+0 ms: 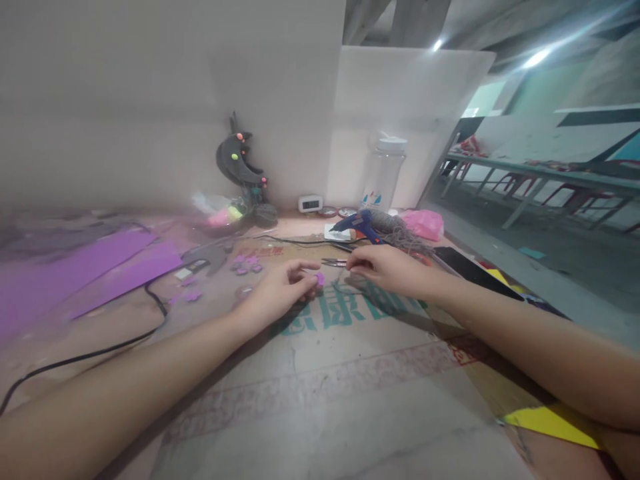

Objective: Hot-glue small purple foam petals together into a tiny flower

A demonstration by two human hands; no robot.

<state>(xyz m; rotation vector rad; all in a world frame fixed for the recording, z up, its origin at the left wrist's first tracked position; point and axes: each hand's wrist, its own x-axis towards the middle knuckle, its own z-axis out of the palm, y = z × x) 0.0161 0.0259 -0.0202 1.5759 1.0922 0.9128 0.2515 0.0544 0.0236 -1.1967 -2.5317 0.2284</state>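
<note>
My left hand (285,288) rests on a sheet of cardboard (350,373) with its fingers curled round a small purple foam piece (320,279). My right hand (383,269) sits just to the right of it, fingers pinched together; whatever they pinch is too small to make out. Small scissors (334,263) lie on the cardboard just beyond the two hands. A blue hot glue gun (357,224) stands further back, next to a bundle of brown twine (400,235).
Purple foam sheets (90,267) and small purple cut-outs (246,264) lie at the left, crossed by a black cable (150,320). At the back wall stand a dark moon-shaped ornament (240,163), a small white clock (311,203), a clear bottle (385,173) and a pink bag (425,223). Yellow paper (555,423) lies at the right.
</note>
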